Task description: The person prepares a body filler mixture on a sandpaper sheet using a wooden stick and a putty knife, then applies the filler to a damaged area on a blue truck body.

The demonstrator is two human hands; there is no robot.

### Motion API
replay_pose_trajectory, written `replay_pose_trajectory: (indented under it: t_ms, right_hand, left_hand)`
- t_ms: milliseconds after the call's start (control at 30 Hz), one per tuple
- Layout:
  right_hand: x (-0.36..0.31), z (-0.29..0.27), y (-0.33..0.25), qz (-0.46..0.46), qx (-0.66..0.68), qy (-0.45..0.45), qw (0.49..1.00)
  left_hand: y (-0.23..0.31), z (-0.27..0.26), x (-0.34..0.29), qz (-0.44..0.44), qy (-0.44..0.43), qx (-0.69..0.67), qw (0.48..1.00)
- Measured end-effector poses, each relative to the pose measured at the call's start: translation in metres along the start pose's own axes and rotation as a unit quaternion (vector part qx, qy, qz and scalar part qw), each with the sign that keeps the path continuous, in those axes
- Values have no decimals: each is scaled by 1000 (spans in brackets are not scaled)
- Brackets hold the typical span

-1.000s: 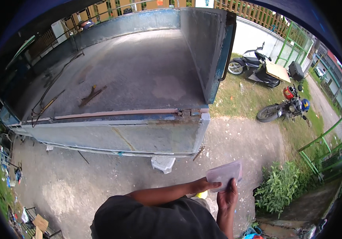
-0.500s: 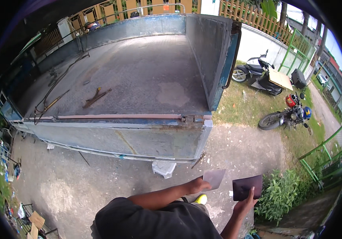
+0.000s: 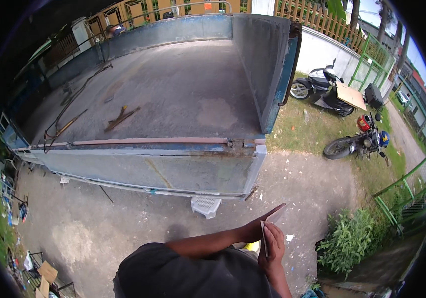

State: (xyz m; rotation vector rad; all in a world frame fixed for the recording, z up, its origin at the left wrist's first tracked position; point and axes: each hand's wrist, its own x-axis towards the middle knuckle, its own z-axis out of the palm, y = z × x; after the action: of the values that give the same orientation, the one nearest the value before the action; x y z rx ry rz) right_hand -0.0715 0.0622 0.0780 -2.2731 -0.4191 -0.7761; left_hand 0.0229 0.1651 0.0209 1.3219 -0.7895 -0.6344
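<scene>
Outdoors, two bare hands meet over thin sheets, beyond the near right corner of a grey metal truck bed (image 3: 173,89).
Fingers folded, the right hand (image 3: 273,243) pinches an edge-on sheet (image 3: 262,229) in its grip; the left hand (image 3: 255,229) is partly hidden behind it, touching a pale sheet (image 3: 276,214) that slants up to the right, and how far that grip is closed I cannot tell. Both sheets are above the concrete ground (image 3: 123,213). A white plastic stool (image 3: 206,207) stands by the bed's near edge, toward its right corner; a rusty metal piece (image 3: 122,119) lies inside that same edge.
</scene>
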Motion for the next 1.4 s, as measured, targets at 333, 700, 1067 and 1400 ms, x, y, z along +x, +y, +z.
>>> replay_pose_trajectory:
  t_ms: [333,700,1067,1400]
  right_hand:
    - [-1,9,32,76,-52,66,994]
    - [-6,3,41,234,103,111,960]
    - [-17,-26,53,412,360,300,782]
    - [-20,-16,27,367,286,124,876]
  left_hand:
    - [2,-3,2,42,35,76,996]
    - [3,7,1,18,21,27,999]
    - [6,-9,-1,-98,139,-86,982]
    - [-19,18,3,11,-12,10,1000]
